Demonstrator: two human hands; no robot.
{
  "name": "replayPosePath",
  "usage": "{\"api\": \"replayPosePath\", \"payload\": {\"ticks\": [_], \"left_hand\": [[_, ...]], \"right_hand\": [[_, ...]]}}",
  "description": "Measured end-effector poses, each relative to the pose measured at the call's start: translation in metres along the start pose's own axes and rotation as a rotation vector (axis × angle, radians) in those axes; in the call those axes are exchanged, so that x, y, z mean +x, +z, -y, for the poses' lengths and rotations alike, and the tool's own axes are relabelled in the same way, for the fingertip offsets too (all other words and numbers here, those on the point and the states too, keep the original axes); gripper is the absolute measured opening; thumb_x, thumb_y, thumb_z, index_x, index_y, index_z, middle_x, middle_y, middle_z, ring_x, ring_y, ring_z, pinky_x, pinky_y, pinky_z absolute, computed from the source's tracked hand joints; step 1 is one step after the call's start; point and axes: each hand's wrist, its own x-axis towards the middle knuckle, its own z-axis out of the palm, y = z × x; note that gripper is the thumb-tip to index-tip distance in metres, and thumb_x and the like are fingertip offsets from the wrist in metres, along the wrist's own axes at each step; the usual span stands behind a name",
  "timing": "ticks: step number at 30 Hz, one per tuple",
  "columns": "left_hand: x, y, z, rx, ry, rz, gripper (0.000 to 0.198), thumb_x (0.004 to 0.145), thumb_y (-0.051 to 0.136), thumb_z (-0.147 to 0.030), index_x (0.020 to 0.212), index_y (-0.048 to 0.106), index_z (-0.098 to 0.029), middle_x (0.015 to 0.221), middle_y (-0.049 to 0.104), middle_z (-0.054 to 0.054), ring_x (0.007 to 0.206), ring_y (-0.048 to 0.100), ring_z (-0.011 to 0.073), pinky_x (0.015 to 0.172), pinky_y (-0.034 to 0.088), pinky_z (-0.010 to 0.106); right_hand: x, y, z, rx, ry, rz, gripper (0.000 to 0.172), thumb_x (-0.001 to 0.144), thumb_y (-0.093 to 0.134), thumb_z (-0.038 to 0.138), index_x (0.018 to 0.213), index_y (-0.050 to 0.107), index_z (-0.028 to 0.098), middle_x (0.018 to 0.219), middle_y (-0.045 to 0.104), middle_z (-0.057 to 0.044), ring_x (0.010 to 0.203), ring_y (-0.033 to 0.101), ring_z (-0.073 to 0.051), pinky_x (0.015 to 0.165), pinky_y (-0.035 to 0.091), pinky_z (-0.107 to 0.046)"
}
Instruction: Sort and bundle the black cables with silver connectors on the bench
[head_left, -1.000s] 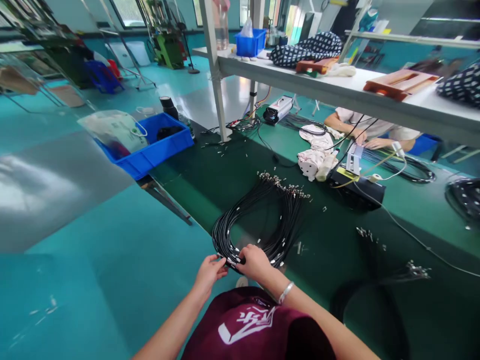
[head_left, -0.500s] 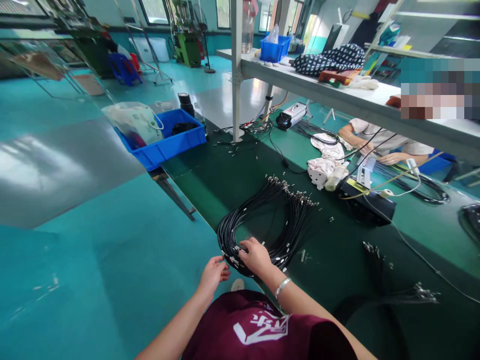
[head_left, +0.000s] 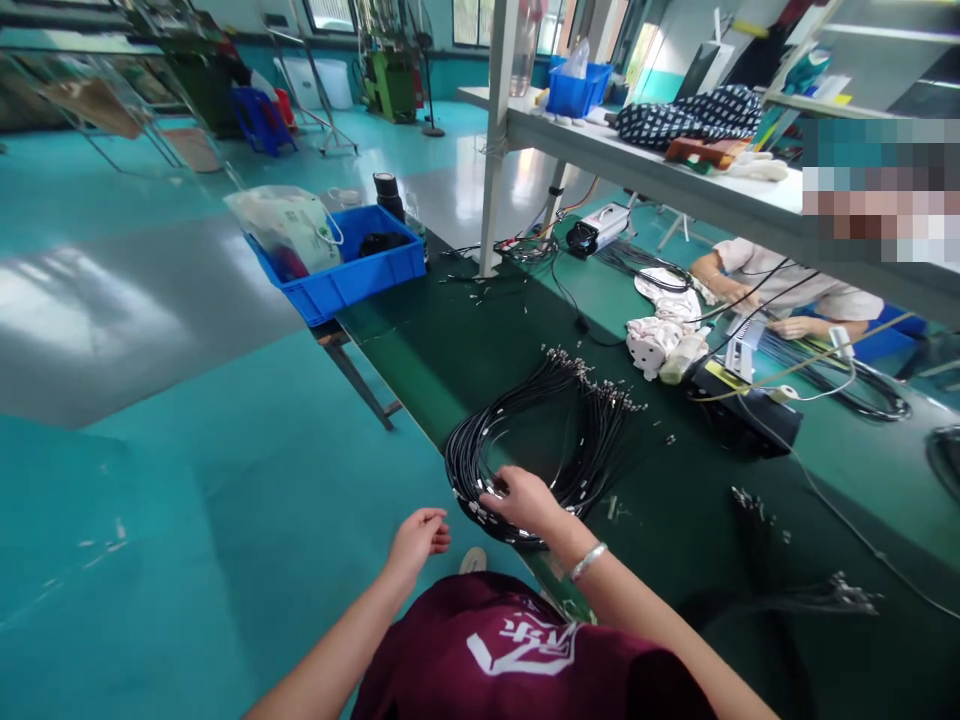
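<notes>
A bundle of thin black cables (head_left: 525, 440) lies looped in a U on the dark green table (head_left: 465, 350), its metal-tipped ends fanned out toward the far side. My right hand (head_left: 525, 497) rests on the near bend of the loop, fingers curled onto the cables. My left hand (head_left: 418, 537) hovers just left of the loop, off the table edge, fingers loosely pinched together; whether anything is in them is too small to see. A silver bracelet (head_left: 586, 561) circles my right wrist.
A blue bin (head_left: 352, 280) with a plastic bag sits at the table's left end. Across the table another person's hands (head_left: 757, 300) work on cables beside a black device (head_left: 742, 415). A white shelf (head_left: 675, 190) spans overhead. More cables (head_left: 787, 590) lie to the right.
My left hand has drawn away from the cable loop toward me. My right hand has slid a little along the bend. The view has shifted slightly to the left.
</notes>
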Motion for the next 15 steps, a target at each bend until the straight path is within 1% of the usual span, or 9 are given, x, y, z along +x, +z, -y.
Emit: {"api": "replayPosePath", "payload": {"ticks": [2, 4, 6, 7, 9, 11, 13, 15], "left_hand": [[0.001, 0.002, -0.002, -0.009, 0.010, 0.012, 0.009, 0.069, 0.055, -0.015, 0.078, 0.056, -0.012, 0.057, 0.058, 0.002, 0.049, 0.057, 0.0125, 0.050, 0.047, 0.025], [0.002, 0.004, -0.004, -0.020, 0.021, 0.028, 0.010, 0.069, 0.056, -0.015, 0.078, 0.056, -0.012, 0.057, 0.058, 0.002, 0.050, 0.057, 0.0128, 0.051, 0.048, 0.025], [0.001, 0.006, -0.004, -0.033, 0.025, 0.041, 0.009, 0.069, 0.057, -0.016, 0.078, 0.056, -0.012, 0.057, 0.058, 0.002, 0.050, 0.058, 0.0130, 0.051, 0.047, 0.025], [0.001, 0.007, -0.004, -0.040, 0.024, 0.045, 0.009, 0.069, 0.057, -0.015, 0.078, 0.056, -0.012, 0.057, 0.058, 0.002, 0.049, 0.057, 0.0128, 0.050, 0.047, 0.024], [0.000, 0.006, -0.004, -0.056, 0.021, 0.053, 0.007, 0.070, 0.056, -0.014, 0.077, 0.056, -0.012, 0.056, 0.058, 0.002, 0.048, 0.057, 0.0126, 0.048, 0.046, 0.024], [-0.002, 0.004, -0.005, -0.076, 0.019, 0.061, 0.006, 0.071, 0.056, -0.013, 0.077, 0.056, -0.012, 0.055, 0.058, 0.002, 0.047, 0.057, 0.0124, 0.048, 0.046, 0.023], [-0.006, 0.002, -0.007, -0.100, 0.015, 0.071, 0.006, 0.072, 0.057, -0.014, 0.077, 0.056, -0.012, 0.056, 0.058, 0.002, 0.047, 0.057, 0.0125, 0.049, 0.047, 0.024], [-0.012, 0.004, -0.014, -0.127, 0.011, 0.109, 0.011, 0.073, 0.059, -0.018, 0.081, 0.057, -0.011, 0.060, 0.060, 0.004, 0.052, 0.060, 0.0145, 0.054, 0.050, 0.027]], "right_hand": [[-0.003, 0.012, 0.005, -0.060, 0.017, 0.013, 0.027, 0.067, 0.069, 0.038, 0.079, 0.057, 0.017, 0.085, 0.056, -0.004, 0.075, 0.054, -0.017, 0.067, 0.037, -0.024], [-0.004, 0.023, 0.009, -0.053, 0.066, 0.004, 0.021, 0.068, 0.067, 0.031, 0.078, 0.058, 0.016, 0.088, 0.055, -0.006, 0.081, 0.053, -0.019, 0.071, 0.037, -0.025], [-0.004, 0.026, 0.011, -0.005, 0.102, -0.011, 0.012, 0.070, 0.062, 0.025, 0.075, 0.057, 0.015, 0.085, 0.056, -0.007, 0.083, 0.052, -0.019, 0.072, 0.036, -0.025], [-0.004, 0.023, 0.011, 0.022, 0.111, -0.003, 0.010, 0.071, 0.060, 0.024, 0.073, 0.056, 0.015, 0.081, 0.056, -0.006, 0.080, 0.053, -0.018, 0.070, 0.036, -0.024], [-0.002, 0.013, 0.011, 0.088, 0.129, 0.038, 0.010, 0.072, 0.058, 0.025, 0.073, 0.056, 0.015, 0.073, 0.057, -0.004, 0.071, 0.053, -0.016, 0.063, 0.036, -0.023], [-0.001, 0.000, 0.010, 0.182, 0.140, 0.109, 0.013, 0.073, 0.057, 0.027, 0.080, 0.057, 0.015, 0.068, 0.058, -0.001, 0.063, 0.053, -0.014, 0.056, 0.035, -0.021], [0.000, -0.012, 0.009, 0.279, 0.131, 0.198, 0.016, 0.075, 0.055, 0.027, 0.086, 0.058, 0.015, 0.067, 0.060, 0.000, 0.059, 0.053, -0.012, 0.052, 0.036, -0.019], [-0.002, -0.020, 0.010, 0.353, 0.116, 0.271, 0.016, 0.076, 0.055, 0.026, 0.086, 0.060, 0.014, 0.065, 0.060, 0.000, 0.058, 0.054, -0.012, 0.052, 0.037, -0.018]]}}
